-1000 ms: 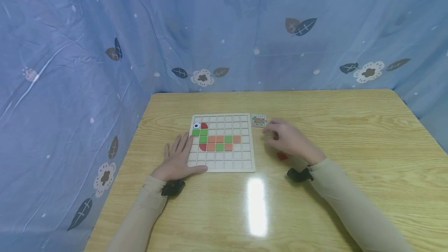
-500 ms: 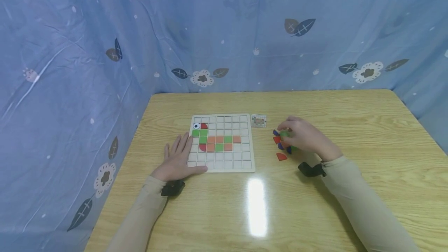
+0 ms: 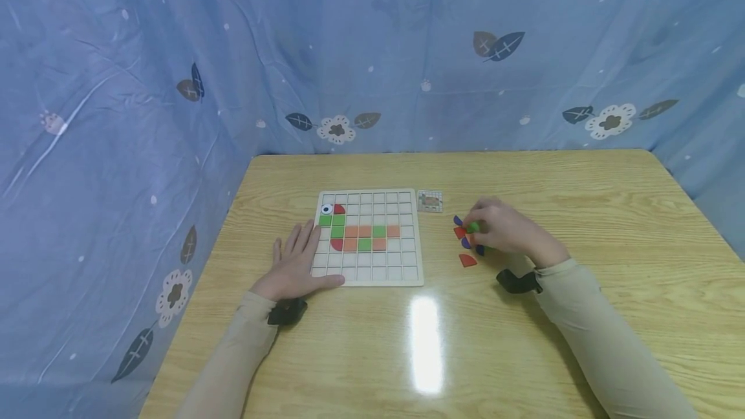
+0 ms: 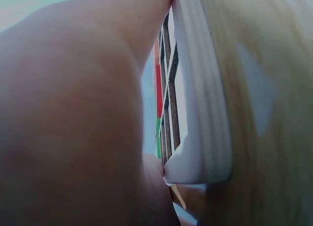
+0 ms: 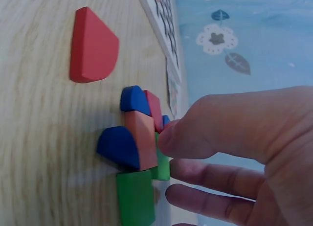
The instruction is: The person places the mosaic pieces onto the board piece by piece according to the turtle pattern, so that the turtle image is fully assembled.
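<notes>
My left hand lies spread at the left edge of a white grid board, fingers along the rim and thumb on its near edge. In the left wrist view the hand covers much of the board. Set in the grid are green, orange and red pieces with a round eye piece, forming a long-necked figure. Right of the board, my right hand pinches a green block within a small heap. In the right wrist view its thumb tip is against that green block.
Beside the pinched block lie an orange block, blue rounded pieces, a red piece and another green block. A red quarter-round sits apart, nearer me. A small picture card touches the board's right side. Behind hangs a blue curtain.
My right hand has moved right from beside the card to the heap of blocks, uncovering several pieces, and its fingers have closed on a green block. The left hand has stayed still.
</notes>
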{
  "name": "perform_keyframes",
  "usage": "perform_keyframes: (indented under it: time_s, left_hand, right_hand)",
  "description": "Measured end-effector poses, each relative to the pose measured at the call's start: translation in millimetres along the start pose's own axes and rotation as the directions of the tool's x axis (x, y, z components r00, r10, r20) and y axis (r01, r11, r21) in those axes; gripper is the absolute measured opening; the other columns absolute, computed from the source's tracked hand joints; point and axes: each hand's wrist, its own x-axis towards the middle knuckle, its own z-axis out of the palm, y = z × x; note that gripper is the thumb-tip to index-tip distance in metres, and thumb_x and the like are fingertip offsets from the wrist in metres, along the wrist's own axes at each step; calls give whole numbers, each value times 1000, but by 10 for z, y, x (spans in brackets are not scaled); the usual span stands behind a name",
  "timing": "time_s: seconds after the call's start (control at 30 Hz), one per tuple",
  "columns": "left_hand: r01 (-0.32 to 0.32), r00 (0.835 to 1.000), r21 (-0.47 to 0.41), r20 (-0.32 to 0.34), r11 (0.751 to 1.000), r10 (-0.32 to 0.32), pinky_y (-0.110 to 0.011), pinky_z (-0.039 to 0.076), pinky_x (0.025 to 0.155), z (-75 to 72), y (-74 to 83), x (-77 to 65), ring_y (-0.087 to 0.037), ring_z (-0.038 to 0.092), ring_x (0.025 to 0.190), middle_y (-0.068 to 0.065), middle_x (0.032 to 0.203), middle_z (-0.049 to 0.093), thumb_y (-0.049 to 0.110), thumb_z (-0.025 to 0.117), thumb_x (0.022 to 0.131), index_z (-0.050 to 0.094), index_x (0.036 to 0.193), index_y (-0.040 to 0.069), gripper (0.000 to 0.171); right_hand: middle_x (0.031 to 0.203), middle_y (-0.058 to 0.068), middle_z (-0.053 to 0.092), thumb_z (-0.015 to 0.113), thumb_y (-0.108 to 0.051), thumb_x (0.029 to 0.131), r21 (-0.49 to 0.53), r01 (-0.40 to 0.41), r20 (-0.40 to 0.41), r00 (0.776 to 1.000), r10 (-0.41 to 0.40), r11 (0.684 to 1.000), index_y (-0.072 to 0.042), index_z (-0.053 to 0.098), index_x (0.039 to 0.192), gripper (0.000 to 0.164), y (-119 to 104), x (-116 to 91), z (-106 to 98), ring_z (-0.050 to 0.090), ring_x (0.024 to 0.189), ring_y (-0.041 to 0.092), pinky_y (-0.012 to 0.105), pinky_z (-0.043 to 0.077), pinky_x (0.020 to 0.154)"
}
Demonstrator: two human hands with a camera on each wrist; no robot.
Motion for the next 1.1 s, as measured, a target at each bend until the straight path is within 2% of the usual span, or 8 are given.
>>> perform_keyframes:
  time_s: [0.37, 0.7, 1.1]
  left_hand:
    - [-9, 1000, 1, 1, 1000, 8, -75, -6, 120, 3, -8, -12, -44, -6, 161, -14, 176, -5, 75, 69, 84, 6, 168, 6, 126]
    - [-9, 1000, 0, 0, 1000, 9, -75, -7, 120, 11, -8, -1, -42, -6, 161, -14, 176, -5, 74, 70, 84, 5, 168, 7, 126]
    - [-3, 1000, 15, -2, 1000, 3, -75, -5, 120, 12, -3, 3, -42, -6, 161, -14, 176, -4, 75, 70, 83, 4, 168, 6, 127]
  right_hand:
    - [115, 14, 68, 77, -11, 92, 28, -112, 12, 994, 111, 993, -6, 78, 111, 20, 59, -13, 16, 63, 93, 25, 42, 53, 79]
    - [112, 15, 68, 74, 1, 89, 16, -138, -5, 990, 138, 990, 0, 74, 115, 26, 117, 8, 23, 62, 94, 26, 43, 54, 81]
    - [107, 13, 69, 75, 2, 87, 7, -147, -34, 988, 148, 989, 0, 74, 110, 23, 152, 26, 67, 64, 93, 26, 44, 55, 81]
